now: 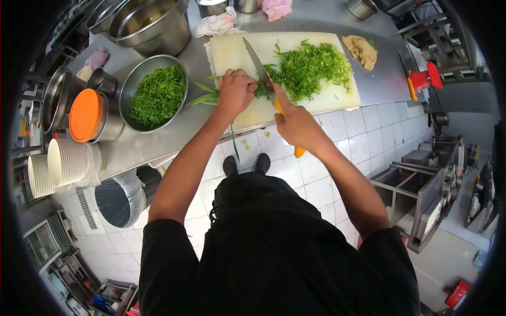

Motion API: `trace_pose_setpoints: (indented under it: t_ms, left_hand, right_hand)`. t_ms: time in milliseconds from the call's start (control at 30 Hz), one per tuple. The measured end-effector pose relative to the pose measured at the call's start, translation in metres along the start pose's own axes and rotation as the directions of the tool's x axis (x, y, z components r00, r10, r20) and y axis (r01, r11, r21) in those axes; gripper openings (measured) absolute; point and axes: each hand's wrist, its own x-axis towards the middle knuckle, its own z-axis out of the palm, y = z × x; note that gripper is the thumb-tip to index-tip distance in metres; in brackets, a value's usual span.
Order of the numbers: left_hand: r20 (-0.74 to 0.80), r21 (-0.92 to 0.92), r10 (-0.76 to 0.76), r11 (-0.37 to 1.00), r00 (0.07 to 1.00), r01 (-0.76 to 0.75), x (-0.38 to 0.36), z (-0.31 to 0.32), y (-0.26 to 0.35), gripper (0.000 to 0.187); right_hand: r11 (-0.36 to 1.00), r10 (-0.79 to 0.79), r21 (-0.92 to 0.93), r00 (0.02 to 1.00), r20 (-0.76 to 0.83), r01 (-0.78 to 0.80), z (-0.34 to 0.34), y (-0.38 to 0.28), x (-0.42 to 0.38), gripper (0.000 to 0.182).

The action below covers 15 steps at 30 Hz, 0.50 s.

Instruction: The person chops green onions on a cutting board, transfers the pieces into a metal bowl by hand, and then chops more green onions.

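My left hand (236, 90) is closed round a bunch of long green leaves (206, 98), whose ends stick out to its left over the edge of the white cutting board (232, 50). In my right hand (298, 124) is the orange handle of a knife (256, 61), its blade pointing away and up-left, close beside the left fingers. Chopped greens (311, 68) are heaped on the board to the right of the blade. More chopped greens (158, 97) fill a metal bowl (124, 100) left of the board.
Left of the bowl are a container with an orange lid (85, 115), stacked white cups (66, 162) and large metal pots (150, 26). Cloths (219, 23) lie behind the board, and a tan cloth (361, 51) at its right. A lined bin (120, 200) stands below the counter.
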Motion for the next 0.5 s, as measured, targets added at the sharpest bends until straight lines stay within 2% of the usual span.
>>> trace_pose_setpoints:
  t_ms: [100, 133, 233, 267, 367, 467, 500]
  left_hand:
    - [0.0, -0.022, 0.004, 1.0, 1.0, -0.004, 0.0, 0.002, -0.002, 0.009]
    - [-0.003, -0.03, 0.007, 1.0, 1.0, -0.007, 0.001, 0.003, -0.002, 0.009]
    - [-0.008, -0.071, 0.021, 0.997, 1.0, -0.022, 0.002, 0.001, -0.003, 0.009]
    - [-0.005, -0.068, 0.032, 0.997, 0.999, -0.032, 0.002, 0.002, -0.002, 0.009]
    - [-0.007, -0.074, 0.023, 0.997, 1.0, -0.024, 0.002, 0.002, -0.005, 0.008]
    - [0.0, -0.118, -0.002, 0.993, 1.0, 0.002, 0.006, 0.001, -0.005, 0.008]
    - [-0.008, -0.134, -0.012, 0.991, 1.0, 0.011, 0.006, 0.004, -0.007, 0.007]
  right_hand:
    - [0.999, 0.045, 0.017, 0.999, -0.007, -0.045, 0.029, 0.003, 0.002, 0.079]
    - [0.998, -0.048, 0.041, 0.993, -0.108, 0.052, 0.042, 0.01, 0.01, 0.079]
    - [0.992, -0.087, 0.075, 0.986, -0.14, 0.098, 0.04, 0.025, 0.04, 0.079]
    - [0.995, -0.095, 0.022, 0.989, -0.113, 0.098, 0.034, 0.028, 0.044, 0.079]
    - [0.994, -0.011, 0.111, 1.0, 0.027, 0.008, 0.008, 0.014, 0.033, 0.08]
    - [0.996, -0.061, -0.069, 0.997, -0.056, 0.057, 0.024, 0.017, 0.022, 0.081]
    - [0.998, -0.008, -0.06, 1.0, -0.016, 0.007, 0.025, 0.013, 0.021, 0.083]
